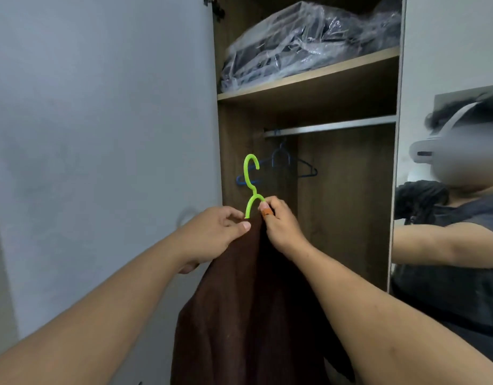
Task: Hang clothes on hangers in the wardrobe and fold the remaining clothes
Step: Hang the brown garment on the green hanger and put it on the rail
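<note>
Evidently the coming move turned on the metal wardrobe rail (330, 127), which lay above and to the right of both hands, further into the open wooden wardrobe (348, 195). The left hand (212, 234) and the right hand (281, 223) were each pinched shut on the neck of the bright green plastic hanger (251, 187), one on either leg just below the fork, the right hand nearer the rail. The hook stood upright above the grip, opening rightward. A dark brown fabric garment (239, 315) hung straight down beneath the hands. An empty blue wire hanger (281, 165) hung from the rail's left end, just beyond the hook.
</note>
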